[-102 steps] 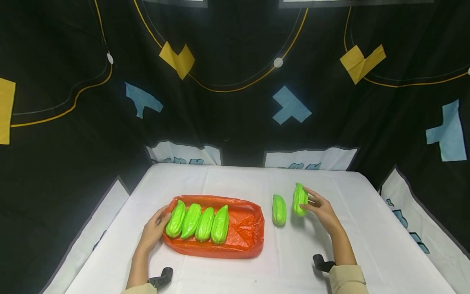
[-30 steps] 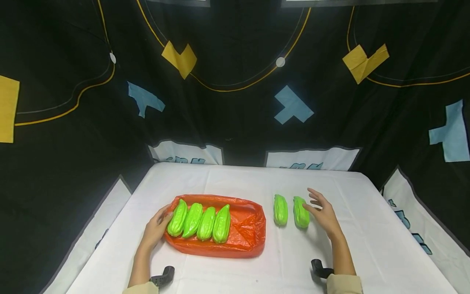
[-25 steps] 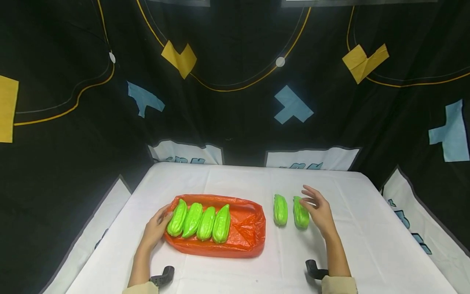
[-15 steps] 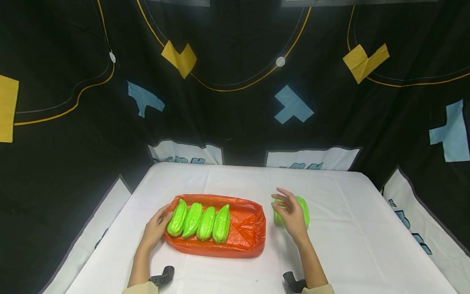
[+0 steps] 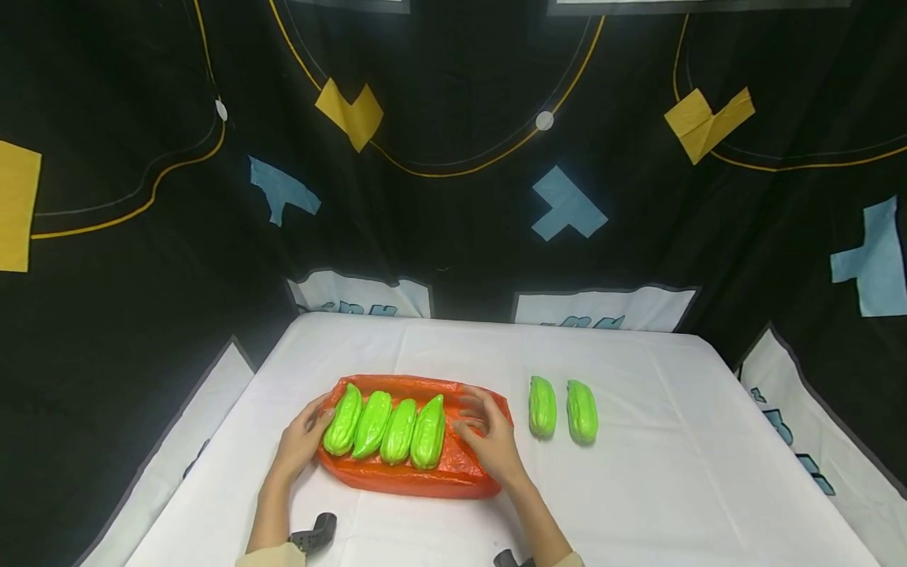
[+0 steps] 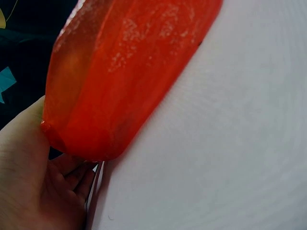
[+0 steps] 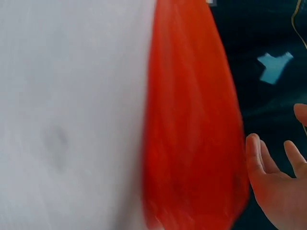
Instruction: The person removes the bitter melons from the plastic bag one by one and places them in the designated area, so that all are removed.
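Note:
An open-topped orange-red plastic bag [image 5: 397, 480] lies spread like a shallow tray on the white table. Several shiny green ridged gourds [image 5: 428, 433] stand in a row in its left and middle part. My left hand [image 5: 298, 441] holds the bag's left end; in the left wrist view its curled fingers [image 6: 72, 179] show behind that end. Over the bag's right part, my right hand [image 5: 494, 445] hovers with fingers spread and nothing in them, hiding some of the rim. Two more green gourds, one [image 5: 542, 407] beside the other [image 5: 583, 413], lie right of the bag.
The white-covered table [image 5: 659, 488] runs back to a black curtain [image 5: 453, 236] with yellow and blue patches. A black wrist device [image 5: 315, 534] sits at the left wrist, and a second one [image 5: 510, 559] at the right.
My right hand set one gourd down beside the other and let go, then moved left, past both gourds, to above the bag. My left hand stayed at the bag.

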The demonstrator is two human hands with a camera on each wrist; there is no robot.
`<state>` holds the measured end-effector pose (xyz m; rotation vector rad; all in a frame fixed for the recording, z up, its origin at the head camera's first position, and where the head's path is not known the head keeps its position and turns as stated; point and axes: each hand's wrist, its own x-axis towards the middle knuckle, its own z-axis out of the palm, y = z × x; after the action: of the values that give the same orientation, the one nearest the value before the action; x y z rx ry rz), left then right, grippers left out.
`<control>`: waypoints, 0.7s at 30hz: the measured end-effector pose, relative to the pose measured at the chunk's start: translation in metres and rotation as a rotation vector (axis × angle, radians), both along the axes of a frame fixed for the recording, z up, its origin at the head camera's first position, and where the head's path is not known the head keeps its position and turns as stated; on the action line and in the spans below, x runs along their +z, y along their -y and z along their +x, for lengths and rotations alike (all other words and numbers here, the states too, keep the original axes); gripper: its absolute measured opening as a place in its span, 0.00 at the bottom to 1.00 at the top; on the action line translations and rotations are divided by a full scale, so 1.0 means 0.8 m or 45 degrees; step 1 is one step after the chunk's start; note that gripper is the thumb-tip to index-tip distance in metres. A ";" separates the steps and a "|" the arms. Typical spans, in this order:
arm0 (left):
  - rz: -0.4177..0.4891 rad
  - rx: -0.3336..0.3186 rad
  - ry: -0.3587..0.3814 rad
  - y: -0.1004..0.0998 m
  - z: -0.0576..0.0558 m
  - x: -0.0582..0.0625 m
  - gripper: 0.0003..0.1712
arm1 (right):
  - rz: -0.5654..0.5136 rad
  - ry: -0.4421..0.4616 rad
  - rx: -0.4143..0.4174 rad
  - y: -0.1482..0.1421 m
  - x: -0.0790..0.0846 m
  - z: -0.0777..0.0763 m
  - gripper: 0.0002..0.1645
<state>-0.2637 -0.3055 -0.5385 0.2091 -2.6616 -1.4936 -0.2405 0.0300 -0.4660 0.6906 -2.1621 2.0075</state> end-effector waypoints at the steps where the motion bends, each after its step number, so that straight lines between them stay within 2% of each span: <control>1: -0.003 -0.001 0.000 0.000 0.000 0.000 0.36 | 0.012 0.014 0.014 0.004 -0.002 0.000 0.31; 6: -0.006 -0.002 0.003 0.000 -0.001 0.000 0.35 | 0.062 0.123 0.077 0.017 -0.009 -0.003 0.33; 10: -0.009 -0.009 -0.001 0.001 -0.002 -0.001 0.36 | 0.128 0.184 0.082 0.023 -0.022 -0.009 0.33; 17: -0.007 -0.018 -0.025 0.003 -0.003 -0.003 0.36 | 0.289 0.202 0.088 0.031 -0.068 -0.032 0.35; 21: -0.004 -0.017 -0.015 0.002 -0.003 -0.003 0.36 | 0.298 0.210 0.140 0.033 -0.051 -0.021 0.35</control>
<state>-0.2657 -0.3075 -0.5410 0.1818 -2.6611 -1.4893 -0.2569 0.0038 -0.5065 0.7095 -2.5374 1.9436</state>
